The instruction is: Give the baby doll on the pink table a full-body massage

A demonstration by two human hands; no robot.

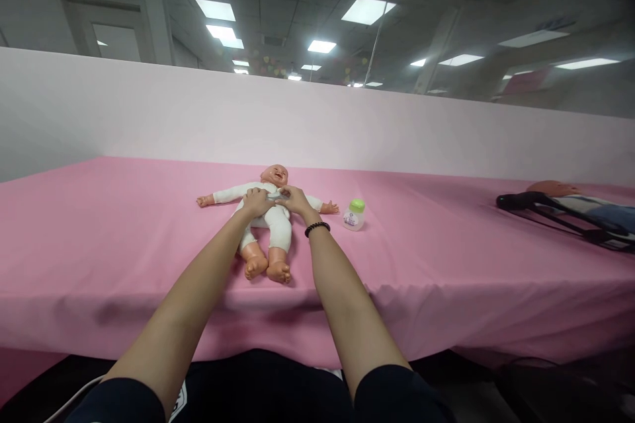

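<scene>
A baby doll (265, 228), dressed in a white suit (278, 228), was laid on its back on a pink tablecloth (139, 231), with its head turned away from the wearer and its arms spread. The left hand (256, 202) was placed on the suit's chest, with the fingers pressed together. The right hand (296, 199) was placed just beside it, with its fingertips (284, 193) directed toward a small grey patch (276, 195) between the hands. Whether anything was pinched could not be told. A bead bracelet (317, 229) was worn on the right wrist. A green-capped bottle (354, 215) was stood upright near the doll's outstretched arm. Far to the right, a dark frame (555, 211) was set on the cloth, and a pale pink backdrop (248, 119) was raised behind.
</scene>
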